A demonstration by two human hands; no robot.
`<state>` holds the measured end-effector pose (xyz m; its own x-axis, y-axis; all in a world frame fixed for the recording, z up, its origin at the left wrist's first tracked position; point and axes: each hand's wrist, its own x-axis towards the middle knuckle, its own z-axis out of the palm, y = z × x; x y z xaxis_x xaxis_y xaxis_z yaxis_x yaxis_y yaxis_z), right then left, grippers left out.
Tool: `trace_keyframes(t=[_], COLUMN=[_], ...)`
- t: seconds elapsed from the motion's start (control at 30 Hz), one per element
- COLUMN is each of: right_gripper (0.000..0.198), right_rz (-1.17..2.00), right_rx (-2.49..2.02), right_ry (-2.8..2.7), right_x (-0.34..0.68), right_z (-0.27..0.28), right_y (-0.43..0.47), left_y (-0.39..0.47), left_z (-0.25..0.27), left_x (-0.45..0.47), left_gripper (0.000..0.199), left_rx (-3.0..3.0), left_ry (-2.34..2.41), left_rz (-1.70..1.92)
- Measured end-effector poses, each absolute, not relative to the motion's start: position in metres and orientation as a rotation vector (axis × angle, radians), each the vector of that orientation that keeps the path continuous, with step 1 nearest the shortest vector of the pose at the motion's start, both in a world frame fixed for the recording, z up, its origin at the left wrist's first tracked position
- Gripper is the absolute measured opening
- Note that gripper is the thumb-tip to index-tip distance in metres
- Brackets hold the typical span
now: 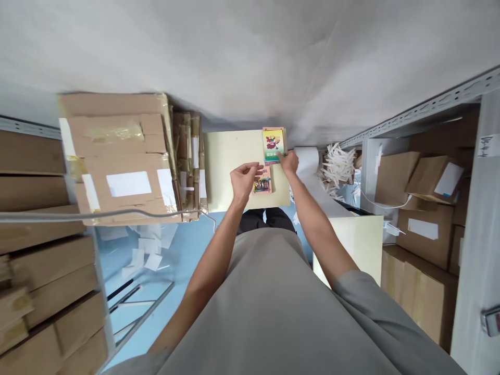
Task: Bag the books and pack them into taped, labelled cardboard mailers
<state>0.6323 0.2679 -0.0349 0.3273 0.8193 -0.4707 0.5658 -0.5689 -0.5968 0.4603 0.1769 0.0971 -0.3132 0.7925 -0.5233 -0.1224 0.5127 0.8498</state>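
A colourful booklet (274, 142) with a yellow and green cover lies on a small pile of booklets on the cream tabletop (230, 156). My right hand (289, 162) grips its lower right corner, thumb on the cover. Just below, closer to my body, is another booklet or stack with a pink, patterned cover (262, 183). Over the left edge of that pink one hovers my left hand (244, 181), its fingers loosely bent and apart; nothing shows in them.
Flattened cardboard boxes (128, 156) stand packed at the table's left. To the right are a white paper roll (307, 160) and a heap of paper strips (339, 164). Shelves of cartons (422, 224) flank both sides. A grey cable (144, 213) crosses at left; paper scraps (150, 247) litter the blue floor.
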Motion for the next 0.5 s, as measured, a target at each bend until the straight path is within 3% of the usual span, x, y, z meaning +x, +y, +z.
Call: trace_keyframes(t=[0.17, 0.5], right_gripper=[0.017, 0.015], right_rz=[1.148, 0.940], right_rx=[-2.329, -2.137], right_ry=[-1.127, -1.143], right_x=[0.631, 0.654], right_z=[-0.034, 0.017], right_y=[0.255, 0.190], left_y=[0.182, 0.183], left_z=[0.090, 0.088], left_x=[0.454, 0.443], left_gripper=[0.027, 0.026], left_rx=[0.563, 0.659], left_ry=[1.622, 1.508], left_rz=[0.951, 0.884])
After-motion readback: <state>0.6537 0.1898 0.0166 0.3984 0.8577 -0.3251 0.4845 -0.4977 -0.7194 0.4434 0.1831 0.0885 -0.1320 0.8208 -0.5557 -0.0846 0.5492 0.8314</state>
